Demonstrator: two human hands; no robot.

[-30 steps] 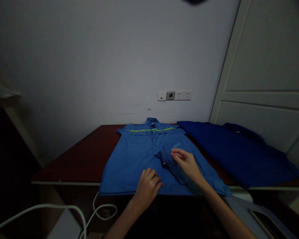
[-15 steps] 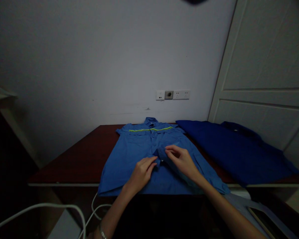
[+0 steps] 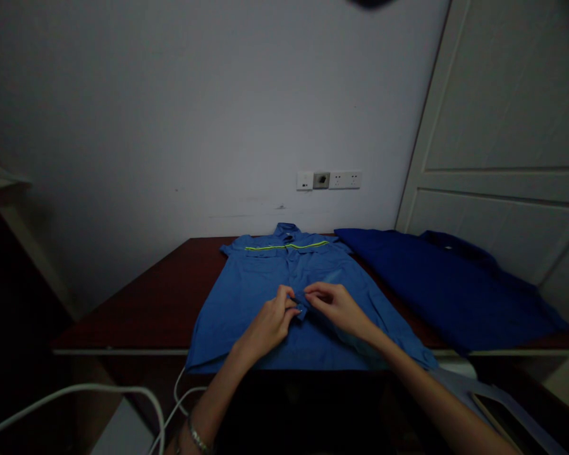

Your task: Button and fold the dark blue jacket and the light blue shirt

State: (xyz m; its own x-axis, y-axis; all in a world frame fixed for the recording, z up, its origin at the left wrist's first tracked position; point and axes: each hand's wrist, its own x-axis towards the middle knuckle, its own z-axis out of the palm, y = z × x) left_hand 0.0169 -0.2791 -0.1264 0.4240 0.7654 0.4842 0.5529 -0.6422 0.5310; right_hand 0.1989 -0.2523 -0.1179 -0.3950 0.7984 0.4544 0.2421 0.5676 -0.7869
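A blue work shirt (image 3: 258, 272) with a yellow-green stripe across the chest lies front side up, its collar toward the wall and its hem over the table's near edge. My left hand (image 3: 275, 318) pinches the front edge of the shirt near the middle, where a small flap of cloth sticks out below the fingers. Close beside it, my right hand (image 3: 330, 304) pinches the other front edge, thumb and fingertips together. The fingertips of both hands nearly meet over the front opening. Any button between them is too small to make out.
A darker blue garment (image 3: 417, 278) lies to the right on the dark red table (image 3: 152, 297). Wall sockets (image 3: 329, 181) sit above the back edge. A white cable (image 3: 99, 388) loops at lower left. A tablet-like object (image 3: 505, 420) lies lower right, below the tabletop.
My right hand has moved left and slightly down, bringing its cloth edge to my left hand. The lifted flap has lowered, and my left fingers have curled more tightly.
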